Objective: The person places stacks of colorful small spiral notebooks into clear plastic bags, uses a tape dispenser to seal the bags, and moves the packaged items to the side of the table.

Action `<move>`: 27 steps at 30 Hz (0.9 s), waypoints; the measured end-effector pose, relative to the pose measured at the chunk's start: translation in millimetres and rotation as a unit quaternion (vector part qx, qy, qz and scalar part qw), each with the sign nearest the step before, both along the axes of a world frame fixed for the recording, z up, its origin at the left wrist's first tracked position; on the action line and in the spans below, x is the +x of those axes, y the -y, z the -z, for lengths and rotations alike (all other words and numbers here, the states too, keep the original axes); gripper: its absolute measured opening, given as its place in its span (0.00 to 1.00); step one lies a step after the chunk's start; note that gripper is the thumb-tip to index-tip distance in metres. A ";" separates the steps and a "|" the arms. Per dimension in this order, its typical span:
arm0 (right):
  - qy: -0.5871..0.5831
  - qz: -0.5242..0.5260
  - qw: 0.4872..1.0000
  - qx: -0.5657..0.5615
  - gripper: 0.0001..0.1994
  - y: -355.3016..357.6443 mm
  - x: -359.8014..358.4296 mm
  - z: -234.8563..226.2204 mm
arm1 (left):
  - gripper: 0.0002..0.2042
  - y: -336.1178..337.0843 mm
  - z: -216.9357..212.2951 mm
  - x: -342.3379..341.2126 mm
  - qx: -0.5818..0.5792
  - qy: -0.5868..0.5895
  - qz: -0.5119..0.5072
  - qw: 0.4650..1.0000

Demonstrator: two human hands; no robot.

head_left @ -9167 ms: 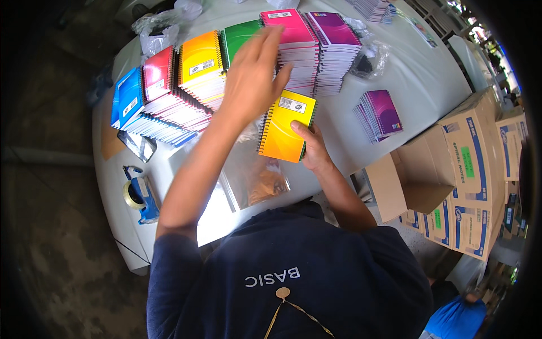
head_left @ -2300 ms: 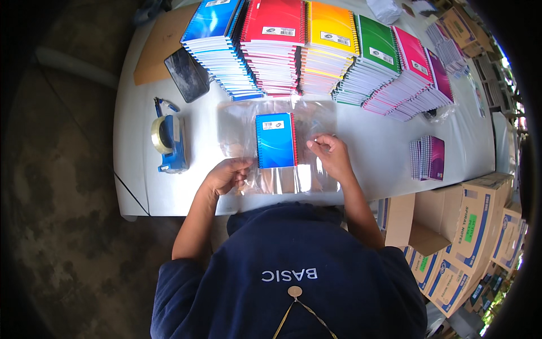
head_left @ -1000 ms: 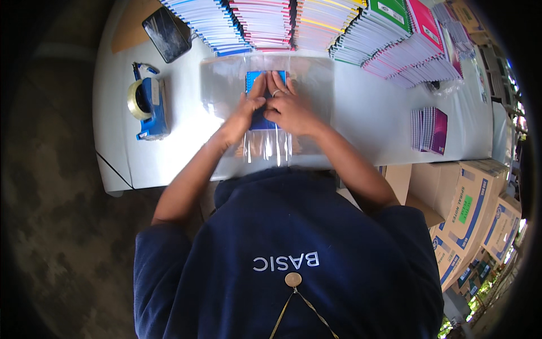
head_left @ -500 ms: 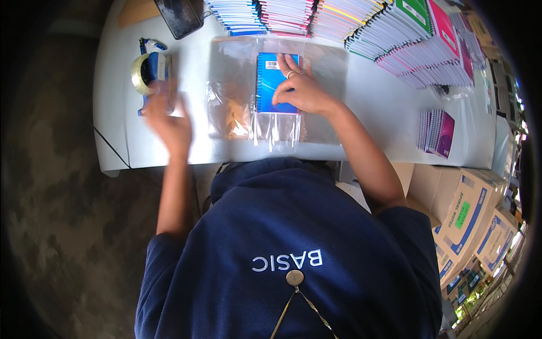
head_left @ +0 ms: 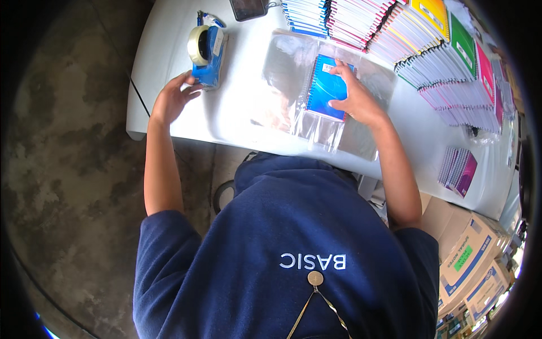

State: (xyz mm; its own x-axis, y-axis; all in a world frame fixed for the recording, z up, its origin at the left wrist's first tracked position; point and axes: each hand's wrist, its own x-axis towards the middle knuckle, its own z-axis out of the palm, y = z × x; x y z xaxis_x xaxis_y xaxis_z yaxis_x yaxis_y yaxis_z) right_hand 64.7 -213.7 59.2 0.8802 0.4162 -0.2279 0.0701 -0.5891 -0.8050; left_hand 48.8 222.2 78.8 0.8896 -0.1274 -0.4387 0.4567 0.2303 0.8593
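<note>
A small blue spiral notebook (head_left: 328,87) lies on clear plastic wrapping (head_left: 320,133) on the table. My right hand (head_left: 359,97) rests over the notebook's right side, thumb and fingers spread apart on its cover. To the left, a blue tape dispenser (head_left: 214,63) carries a roll of clear tape (head_left: 197,45). My left hand (head_left: 173,98) is at the dispenser's near end, fingertips touching or very close to it. Its thumb and fingers are slightly bent and apart; whether a strip of tape is between them is too small to make out.
Tall rows of spiral notebooks (head_left: 446,73) line the table's far and right side. A small stack of purple notebooks (head_left: 458,169) sits at the right. A phone (head_left: 248,8) and a blue-white tool (head_left: 212,20) lie at the far left. Cardboard boxes (head_left: 466,254) stand below the table's right edge.
The whole view has swung, so the table appears shifted right and tilted. My left hand has come to the dispenser's near end. My right thumb and fingers now rest nearer the notebook's right edge.
</note>
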 end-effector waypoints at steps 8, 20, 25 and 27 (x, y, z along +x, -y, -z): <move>0.046 -0.035 0.996 -0.061 0.39 -1.0 5.4 -16.5 | 0.12 -13.9 -0.6 -3.4 0.635 0.122 -0.242 0.723; 0.080 -0.061 0.987 -0.128 0.44 -1.7 13.7 -18.8 | 0.25 281.3 -41.3 78.5 0.652 0.135 0.513 0.542; 0.077 -0.081 0.983 -0.147 0.50 9.2 15.2 -23.6 | 0.31 214.1 -7.5 103.1 0.594 0.125 0.477 0.636; 0.147 0.049 0.980 -0.128 0.52 4.5 8.6 -8.8 | 0.34 193.9 50.9 81.0 0.516 0.196 0.337 0.763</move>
State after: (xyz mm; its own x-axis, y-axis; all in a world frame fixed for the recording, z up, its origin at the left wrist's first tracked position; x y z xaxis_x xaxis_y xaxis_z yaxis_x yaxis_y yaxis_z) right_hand 73.3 -218.2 68.1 0.9565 0.2885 -0.0435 0.2100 -0.7842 -0.5839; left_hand 129.7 28.2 27.8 0.8627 -0.3811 -0.3325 -0.1663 -0.8346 0.5252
